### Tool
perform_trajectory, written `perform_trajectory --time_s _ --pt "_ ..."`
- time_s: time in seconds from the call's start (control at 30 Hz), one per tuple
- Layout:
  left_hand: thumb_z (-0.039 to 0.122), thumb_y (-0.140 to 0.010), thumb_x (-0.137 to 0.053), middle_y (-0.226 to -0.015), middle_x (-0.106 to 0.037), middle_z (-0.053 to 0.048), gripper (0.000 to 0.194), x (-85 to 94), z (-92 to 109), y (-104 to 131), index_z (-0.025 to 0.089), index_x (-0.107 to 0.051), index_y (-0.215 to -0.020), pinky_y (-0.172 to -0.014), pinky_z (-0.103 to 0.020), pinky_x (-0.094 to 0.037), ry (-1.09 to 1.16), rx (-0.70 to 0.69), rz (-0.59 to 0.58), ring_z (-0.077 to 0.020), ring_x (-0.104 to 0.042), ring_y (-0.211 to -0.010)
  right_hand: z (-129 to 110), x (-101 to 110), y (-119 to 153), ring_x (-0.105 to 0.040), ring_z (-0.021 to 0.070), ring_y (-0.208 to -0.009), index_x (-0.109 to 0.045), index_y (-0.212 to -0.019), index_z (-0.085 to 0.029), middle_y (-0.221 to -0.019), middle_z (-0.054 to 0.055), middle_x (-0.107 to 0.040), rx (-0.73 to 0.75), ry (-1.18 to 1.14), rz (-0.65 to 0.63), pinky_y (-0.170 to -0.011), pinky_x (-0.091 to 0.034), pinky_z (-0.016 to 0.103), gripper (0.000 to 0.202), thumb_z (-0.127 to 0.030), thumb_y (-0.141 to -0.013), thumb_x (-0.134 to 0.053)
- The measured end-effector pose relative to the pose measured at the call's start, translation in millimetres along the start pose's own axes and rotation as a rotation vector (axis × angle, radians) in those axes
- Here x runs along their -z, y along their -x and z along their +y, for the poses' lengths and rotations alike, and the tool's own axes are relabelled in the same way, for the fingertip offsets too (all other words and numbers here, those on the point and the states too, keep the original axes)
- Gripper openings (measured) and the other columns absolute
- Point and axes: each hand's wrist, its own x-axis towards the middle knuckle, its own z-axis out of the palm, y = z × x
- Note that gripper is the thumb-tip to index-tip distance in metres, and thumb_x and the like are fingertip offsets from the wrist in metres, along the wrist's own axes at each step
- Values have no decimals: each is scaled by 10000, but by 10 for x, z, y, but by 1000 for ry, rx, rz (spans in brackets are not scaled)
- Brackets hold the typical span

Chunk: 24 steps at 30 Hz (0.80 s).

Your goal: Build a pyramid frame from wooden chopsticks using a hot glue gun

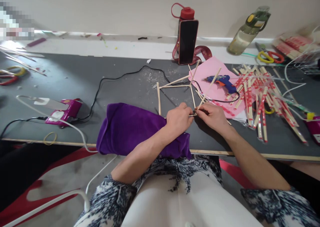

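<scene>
Our left hand (179,118) and right hand (213,116) held a stick frame (175,86), grip narrow, beside purple cloth (135,130) on the tabletop (127,93).

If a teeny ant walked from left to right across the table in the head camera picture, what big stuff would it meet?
Scissors → magenta box → purple cloth → left hand → right hand → pile of wrapped chopsticks.
</scene>
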Motion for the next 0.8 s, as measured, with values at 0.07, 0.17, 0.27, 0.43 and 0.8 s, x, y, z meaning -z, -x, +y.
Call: perform_trajectory --time_s 0.07,0.17,0.27,0.43,0.8 --pt "345 -851 -526 -956 -590 -34 194 7 -8 1 233 -668 -921 -601 -255 -414 -34 -17 2 -175 -611 -818 -4 1 4 -585 150 -699 -640 -736 -205 -728 20 -643 3 -1 4 -645 -423 271 131 -216 -812 -533" --pt "339 -882 -479 -952 -586 -41 232 15 -19 1 228 -682 -888 -581 -256 -400 -68 -50 9 -170 -604 -805 -9 4 7 -588 151 -703 -645 -748 -204 -734 23 -647 14 12 -3 -648 -425 271 140 -218 -820 -526" --pt "333 -900 -450 -938 -582 -53 268 24 -17 2 209 -685 -864 -581 -257 -400 -90 -73 -5 -165 -594 -789 -4 4 4 -597 153 -718 -650 -760 -209 -752 25 -659 15 17 -12 -660 -433 273 146 -222 -824 -520" --pt "329 -905 -440 -936 -577 -61 276 33 -7 11 202 -683 -882 -593 -260 -409 -108 -69 -6 -170 -587 -794 21 -3 1 -599 154 -716 -639 -739 -214 -745 22 -657 16 22 -9 -654 -435 274 142 -224 -823 -525" --pt "343 -867 -503 -941 -581 -53 220 15 13 12 237 -692 -910 -597 -285 -408 -98 -84 16 -201 -575 -852 24 -5 7 -595 164 -739 -637 -778 -209 -766 33 -654 17 52 -37 -671 -430 285 156 -252 -854 -508"
